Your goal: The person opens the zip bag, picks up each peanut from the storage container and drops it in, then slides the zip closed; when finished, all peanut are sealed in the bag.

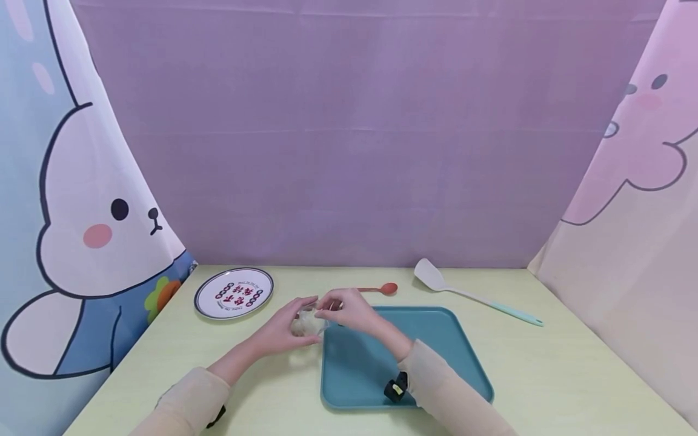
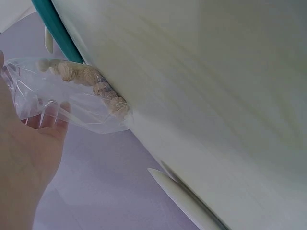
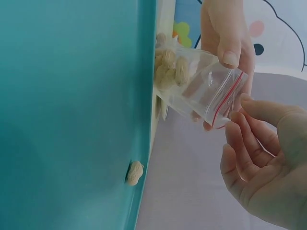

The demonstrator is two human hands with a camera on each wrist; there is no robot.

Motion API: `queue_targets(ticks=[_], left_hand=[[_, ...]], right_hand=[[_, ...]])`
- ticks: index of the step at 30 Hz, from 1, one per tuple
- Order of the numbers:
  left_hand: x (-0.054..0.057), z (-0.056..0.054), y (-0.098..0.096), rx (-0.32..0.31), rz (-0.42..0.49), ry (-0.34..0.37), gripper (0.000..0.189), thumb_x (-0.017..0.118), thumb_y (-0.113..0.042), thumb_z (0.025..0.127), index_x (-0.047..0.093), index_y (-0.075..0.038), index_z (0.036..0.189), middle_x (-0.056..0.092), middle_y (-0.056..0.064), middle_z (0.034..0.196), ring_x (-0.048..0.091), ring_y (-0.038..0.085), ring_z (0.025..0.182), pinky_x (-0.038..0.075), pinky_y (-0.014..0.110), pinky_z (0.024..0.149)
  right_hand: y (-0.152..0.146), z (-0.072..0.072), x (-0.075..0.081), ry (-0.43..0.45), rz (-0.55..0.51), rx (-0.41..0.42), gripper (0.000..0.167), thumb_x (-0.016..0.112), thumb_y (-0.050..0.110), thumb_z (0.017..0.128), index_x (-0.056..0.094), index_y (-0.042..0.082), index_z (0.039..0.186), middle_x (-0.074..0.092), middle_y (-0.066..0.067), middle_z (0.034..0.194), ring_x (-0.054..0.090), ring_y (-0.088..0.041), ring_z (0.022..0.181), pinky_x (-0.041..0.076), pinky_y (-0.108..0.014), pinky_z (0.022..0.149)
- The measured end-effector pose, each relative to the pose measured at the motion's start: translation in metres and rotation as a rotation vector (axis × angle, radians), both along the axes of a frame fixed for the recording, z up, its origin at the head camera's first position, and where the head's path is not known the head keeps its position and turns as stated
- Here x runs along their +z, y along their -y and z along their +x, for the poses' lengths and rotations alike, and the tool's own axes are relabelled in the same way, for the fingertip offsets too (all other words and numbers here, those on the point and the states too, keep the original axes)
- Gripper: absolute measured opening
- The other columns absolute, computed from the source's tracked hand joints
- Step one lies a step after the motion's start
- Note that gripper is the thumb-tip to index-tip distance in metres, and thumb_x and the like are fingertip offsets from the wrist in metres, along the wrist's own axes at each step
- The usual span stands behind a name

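Observation:
A clear zip-lock bag (image 3: 204,91) with a red seal line holds several unshelled peanuts (image 3: 168,69), gathered at its lower end. My left hand (image 1: 282,330) grips the bag near its mouth, thumb on the near side and fingers behind. Thumb and fingertips of my right hand (image 1: 351,310) pinch the mouth's edge beside the seal. Both hands are over the left edge of a teal tray (image 1: 403,357). A single peanut (image 3: 135,173) lies in the tray against its rim. In the left wrist view the bag (image 2: 72,105) hangs from the left hand with peanuts along one side.
A white plate (image 1: 234,293) with red print sits at the back left. Behind the tray lies a red spoon (image 1: 388,289), its handle partly hidden by the right hand. A spatula (image 1: 474,297) with a mint handle is at the back right.

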State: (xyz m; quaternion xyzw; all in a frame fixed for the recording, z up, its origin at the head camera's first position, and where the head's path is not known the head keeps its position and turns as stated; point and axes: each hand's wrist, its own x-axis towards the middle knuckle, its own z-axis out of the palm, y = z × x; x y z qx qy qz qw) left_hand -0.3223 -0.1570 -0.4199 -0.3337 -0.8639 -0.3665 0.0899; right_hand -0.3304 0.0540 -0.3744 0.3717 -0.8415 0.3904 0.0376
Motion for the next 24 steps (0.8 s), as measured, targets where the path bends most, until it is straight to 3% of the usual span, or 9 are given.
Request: queue_targets(ticks=[6,17,24], left_hand=[[-0.001,0.0,0.0,-0.002,0.011,-0.007,0.08,0.077,-0.04,0.076,0.041,-0.005,0.138,0.053,0.009,0.133,0.051,0.025,0.12,0.048,0.045,0.095],[0.001,0.001,-0.001,-0.018,0.034,0.004,0.079,0.077,-0.038,0.075,0.041,-0.005,0.138,0.054,0.01,0.13,0.052,0.026,0.118,0.047,0.048,0.095],[0.0,0.001,-0.002,-0.014,0.028,0.001,0.079,0.077,-0.038,0.075,0.042,-0.005,0.138,0.055,0.009,0.13,0.053,0.026,0.118,0.048,0.047,0.095]], right_hand=[[-0.004,0.0,-0.001,0.011,0.003,-0.013,0.02,0.066,0.021,0.088,0.07,0.005,0.098,0.069,-0.002,0.086,0.058,-0.01,0.07,0.051,-0.019,0.059],[-0.018,-0.011,0.0,-0.022,-0.014,-0.126,0.014,0.066,0.023,0.088,0.071,0.014,0.097,0.068,0.002,0.086,0.059,-0.009,0.072,0.05,-0.019,0.061],[-0.03,-0.023,-0.008,-0.03,0.028,-0.143,0.017,0.067,0.018,0.087,0.07,0.005,0.097,0.069,-0.003,0.088,0.059,-0.013,0.073,0.05,-0.019,0.062]])
